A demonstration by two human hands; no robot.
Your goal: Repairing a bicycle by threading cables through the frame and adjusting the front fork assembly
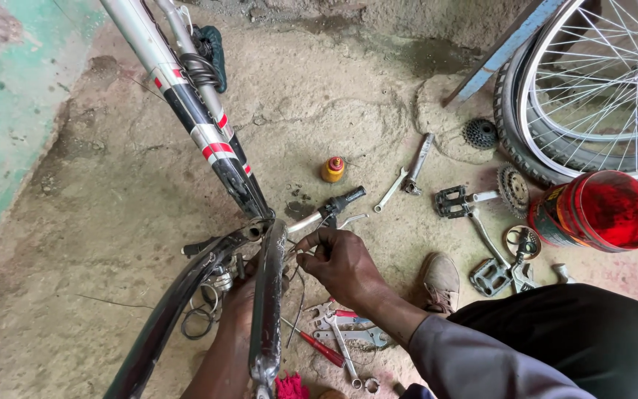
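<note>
bike frame (186, 111) lies stripped on the floor, pedals (452, 201) and wheel (599, 89) off. right hand (341, 262) pinches a cable (300, 284) at the fork (267, 295); left hand (234, 310) grips behind the fork, refitting unfinished.

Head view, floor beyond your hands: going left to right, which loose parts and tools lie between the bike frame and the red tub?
Small yellow bottle with red cap → silver open-ended spanner → black bicycle pedal on its crank → black toothed freewheel cog → grey toothed chainring sprocket → red-lidded round plastic tub.
</note>
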